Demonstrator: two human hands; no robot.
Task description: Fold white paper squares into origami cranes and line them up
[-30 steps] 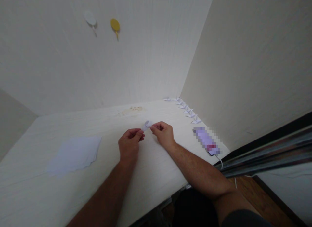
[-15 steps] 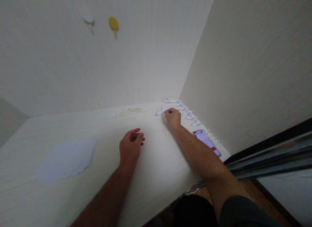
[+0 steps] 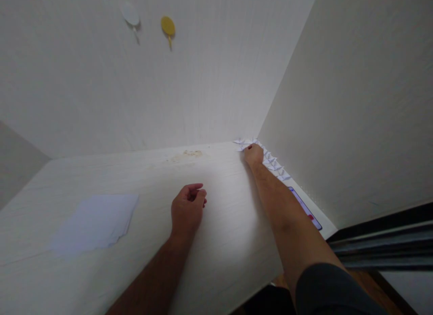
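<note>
My right hand (image 3: 254, 154) reaches to the far right corner of the white table, its fingers pinched on a small white folded paper crane (image 3: 241, 149). Most of that crane is hidden behind the fingers. Close by, several more white paper cranes (image 3: 279, 172) form a line along the right wall, with a few at the back corner. My left hand (image 3: 188, 207) hovers over the middle of the table, fingers loosely curled and a gap showing between thumb and fingertips; nothing is in it. To its left lies a stack of white paper sheets (image 3: 98, 220).
A phone (image 3: 306, 209) with a lit screen lies by the table's right edge, beside my right forearm. Walls rise behind and to the right. A yellow hook (image 3: 168, 26) and a white hook (image 3: 131, 15) are on the back wall. The tabletop (image 3: 142, 175) has a worn brownish patch at the back.
My right hand has carried the paper crane right and slightly back, close to the other cranes. My left hand stays over the table's middle. The view has shifted a little.
</note>
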